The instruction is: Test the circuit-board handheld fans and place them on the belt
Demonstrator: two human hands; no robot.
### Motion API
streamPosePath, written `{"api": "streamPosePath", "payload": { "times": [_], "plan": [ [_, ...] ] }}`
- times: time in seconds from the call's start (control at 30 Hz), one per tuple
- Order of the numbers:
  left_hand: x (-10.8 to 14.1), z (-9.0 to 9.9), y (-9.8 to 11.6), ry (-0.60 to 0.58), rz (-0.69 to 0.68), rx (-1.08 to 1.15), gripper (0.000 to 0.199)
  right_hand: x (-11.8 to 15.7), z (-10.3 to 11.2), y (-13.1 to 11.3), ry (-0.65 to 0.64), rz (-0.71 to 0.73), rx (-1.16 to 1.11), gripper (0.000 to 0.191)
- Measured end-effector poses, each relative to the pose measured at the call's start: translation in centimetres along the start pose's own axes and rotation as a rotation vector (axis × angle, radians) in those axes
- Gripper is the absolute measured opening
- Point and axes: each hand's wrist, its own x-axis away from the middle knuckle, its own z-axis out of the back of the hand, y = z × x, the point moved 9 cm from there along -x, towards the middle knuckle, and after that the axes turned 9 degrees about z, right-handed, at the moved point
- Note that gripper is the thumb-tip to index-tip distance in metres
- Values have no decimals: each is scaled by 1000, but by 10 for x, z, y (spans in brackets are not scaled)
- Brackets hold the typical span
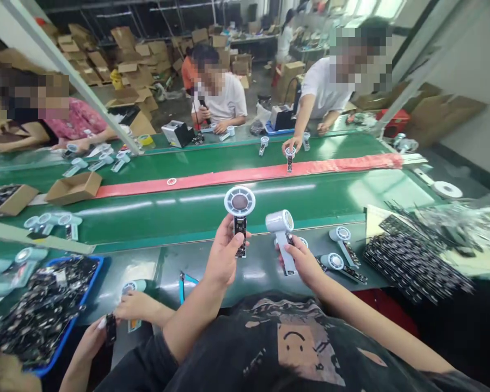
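My left hand [227, 251] is closed round the handle of a light blue handheld fan [239, 201], held upright with its round grille towards me and a black circuit board showing in the handle. To the right, my right hand [303, 260] grips a second light blue fan [280, 221], its head turned sideways and its handle slanting down. The two fans are apart. Behind the second fan, another fan head is partly hidden. More fans [334, 261] with exposed boards lie on the bench right of my right hand.
Stacked circuit boards [416, 267] lie at the right, and a blue tray [90, 294] of black parts at the left. A co-worker's hands [136, 306] handle a fan at lower left. Beyond the green belt [196, 209], a person's hand [293, 142] touches a fan.
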Motion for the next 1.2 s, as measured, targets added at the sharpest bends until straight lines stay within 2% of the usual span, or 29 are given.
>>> {"api": "streamPosePath", "payload": {
  "times": [0.13, 0.23, 0.37, 0.53, 0.7, 0.9, 1.03, 1.2],
  "plan": [
    [4, -17, 1, -84, 15, -21, 57, 13, -2, -33, 25, 105, -121, 43],
    [7, -24, -1, -106, 6, -47, 56, 25, 0, -47, 62, 148, -200, 42],
    [13, -34, -4, -145, -3, -55, 53, 36, 9, -67, 142, 237, -325, 51],
    [17, -48, -8, -145, 4, -32, 58, 39, 11, -91, 22, 326, -366, 53],
    [21, -63, -21, -117, 39, -60, 59, 41, 15, -100, -108, 320, -393, 49],
    [33, -77, -35, -25, 63, -67, 65, 41, 26, -103, -198, 259, -430, 49],
    [41, -85, -42, 36, 36, -59, 72, 37, 33, -102, -241, 276, -412, 50],
    [51, -85, -53, 164, -35, -78, 71, 33, 38, -94, -279, 253, -407, 48]
  ]
}}
